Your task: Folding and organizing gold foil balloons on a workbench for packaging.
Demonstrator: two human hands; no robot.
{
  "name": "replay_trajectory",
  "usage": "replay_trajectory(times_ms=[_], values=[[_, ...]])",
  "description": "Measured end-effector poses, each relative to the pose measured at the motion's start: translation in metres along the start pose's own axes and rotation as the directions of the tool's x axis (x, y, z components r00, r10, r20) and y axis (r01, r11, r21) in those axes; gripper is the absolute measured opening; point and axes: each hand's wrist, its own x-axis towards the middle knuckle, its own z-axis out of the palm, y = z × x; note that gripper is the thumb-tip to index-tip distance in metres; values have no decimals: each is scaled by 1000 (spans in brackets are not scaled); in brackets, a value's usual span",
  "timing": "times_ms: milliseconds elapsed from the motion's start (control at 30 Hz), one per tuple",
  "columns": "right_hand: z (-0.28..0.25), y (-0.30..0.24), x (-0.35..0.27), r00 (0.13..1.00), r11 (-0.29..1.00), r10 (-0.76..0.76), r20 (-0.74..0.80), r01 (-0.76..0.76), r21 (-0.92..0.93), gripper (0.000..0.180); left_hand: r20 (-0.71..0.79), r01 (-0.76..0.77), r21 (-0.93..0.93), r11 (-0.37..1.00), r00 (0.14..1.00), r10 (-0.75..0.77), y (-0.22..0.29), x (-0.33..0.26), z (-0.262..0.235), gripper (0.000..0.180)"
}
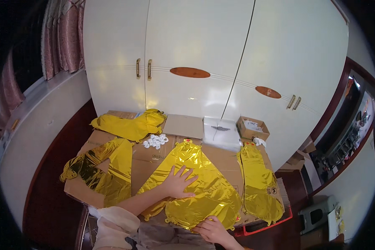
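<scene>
Person's working on a big gold foil balloon, flat and roughly triangle-shaped (196, 183), lying mid-desk on the cardboard-covered desk (221, 160). Left hand (178, 182) is spread wide, palm down, pressing on the foil near its middle. Right hand (212, 230) is at the balloon's bottom edge, fingers curled on the foil; can't tell if it's actually pinching the edge or just resting on it.

Progress-wise, imo it's mid-batch: this one looks flat but not folded yet. To the left there's a crinkly gold foil sheet with a triangular cutout (102, 171), to the right a long narrow gold foil balloon (258, 183), and at the back a plain yellow crumpled pile (131, 124), all apart from both hands. Small white plastic bits (155, 141) sit near that pile.
</scene>
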Motion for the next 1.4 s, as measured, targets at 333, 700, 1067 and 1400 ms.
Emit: replay_trajectory(times_ms=[333,700,1067,1400], values=[[0,0,0,1000,1000,17,19,-17,2,27,-79,-17,-21,1000,997,15,-2,-4,2,86],[-1,1,6,975,992,129,181,-125,-34,47,-93,-17,-46,999,996,13,-3,-3,5,86],[-1,3,7,971,993,107,212,-95,-63,43,-40,-32,-91,995,999,28,-5,-4,-3,90],[-3,-2,7,989,998,47,138,-41,-50,46,-129,-95,-145,985,989,76,-7,-2,-1,84]])
